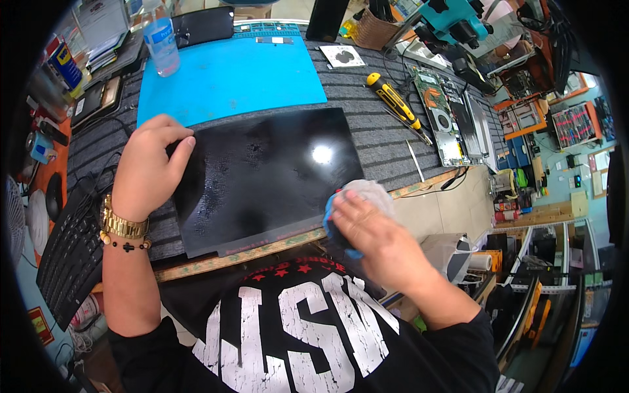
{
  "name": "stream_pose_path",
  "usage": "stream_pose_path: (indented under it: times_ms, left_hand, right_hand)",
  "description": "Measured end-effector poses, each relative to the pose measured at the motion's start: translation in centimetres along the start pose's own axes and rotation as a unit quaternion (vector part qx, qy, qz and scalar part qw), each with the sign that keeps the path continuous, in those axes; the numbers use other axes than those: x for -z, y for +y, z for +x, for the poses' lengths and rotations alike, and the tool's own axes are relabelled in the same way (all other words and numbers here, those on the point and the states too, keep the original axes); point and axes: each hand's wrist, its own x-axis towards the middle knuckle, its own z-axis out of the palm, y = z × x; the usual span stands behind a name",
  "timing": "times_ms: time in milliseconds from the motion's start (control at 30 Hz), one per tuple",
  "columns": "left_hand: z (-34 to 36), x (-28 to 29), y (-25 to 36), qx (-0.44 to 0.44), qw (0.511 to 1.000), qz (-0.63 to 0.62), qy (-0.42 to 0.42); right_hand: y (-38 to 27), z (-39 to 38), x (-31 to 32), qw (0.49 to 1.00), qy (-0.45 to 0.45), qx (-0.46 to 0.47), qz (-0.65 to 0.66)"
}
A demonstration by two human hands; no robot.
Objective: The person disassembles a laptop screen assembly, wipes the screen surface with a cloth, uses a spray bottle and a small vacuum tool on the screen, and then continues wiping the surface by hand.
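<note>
A black laptop screen panel (275, 170) lies flat near the table's front edge, with wet streaks and droplets on its left half and a bright glare at upper right. My left hand (151, 160) is closed at the panel's upper left corner, thumb and curled fingers at its edge. At the lower right corner, my right hand (367, 229) presses a grey and blue cloth (375, 194) against the panel; part of the cloth is hidden under the fingers.
A blue work mat (229, 78) lies beyond the panel, bearing a clear spray bottle (161, 42). To the right are a yellow-black screwdriver (396, 101), a thin metal tool (415, 161) and an opened laptop chassis (445, 118). A black keyboard (72, 249) sits at left.
</note>
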Motion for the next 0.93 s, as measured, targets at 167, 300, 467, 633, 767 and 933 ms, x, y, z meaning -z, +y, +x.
stream_pose_path:
  times_ms: [167,300,467,633,767,933]
  left_hand:
    - [0.2,-0.1,-0.1,-0.015,1.0,0.011,-0.003]
    - [0.0,0.1,-0.4,-0.007,1.0,0.008,-0.003]
    - [0.1,0.6,-0.1,-0.001,1.0,0.003,0.0]
    - [0.0,0.3,-0.3,0.008,0.999,-0.021,0.035]
    - [0.0,0.9,-1.4,0.007,0.998,-0.05,0.023]
    - [-0.3,1.4,-2.2,0.03,0.998,-0.054,0.018]
  right_hand:
    - [5.2,5.0,0.8,0.995,0.066,-0.03,-0.072]
    - [1.5,9.8,-2.2,0.997,0.069,0.026,-0.031]
    - [-0.4,7.0,-1.7,0.997,0.007,0.07,0.018]
    - [4.8,12.4,-2.4,0.993,0.119,-0.014,-0.019]
    - [-3.6,19.1,-6.3,0.989,0.11,0.092,0.024]
    - [-3.3,19.7,-5.7,0.992,0.049,0.12,0.008]
